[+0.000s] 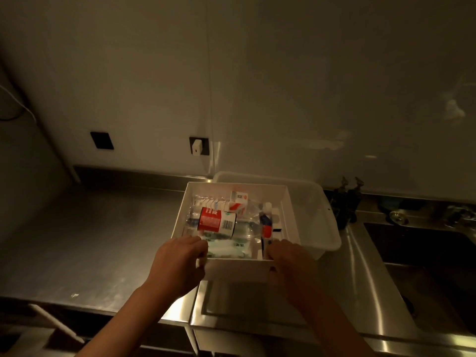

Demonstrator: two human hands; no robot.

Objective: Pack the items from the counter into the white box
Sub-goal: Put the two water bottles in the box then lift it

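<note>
The white box (pixel 238 267) sits at the middle of the steel counter, and both hands grip its near wall. My left hand (pixel 177 264) clasps the near left corner, my right hand (pixel 291 264) the near right corner. Inside lie a red and white can (pixel 216 222) on its side, a red and white carton (pixel 238 202) at the back, a tube with a white cap (pixel 266 222) along the right side, clear plastic packaging (pixel 248 228) and a pale green packet (pixel 226 247) at the front.
A translucent white tub (pixel 322 215) stands behind and right of the box, touching it. A sink (pixel 425 253) with dark taps (pixel 345 199) lies to the right. The steel counter (pixel 90 240) stretches left. Wall sockets (pixel 198 146) sit on the back wall.
</note>
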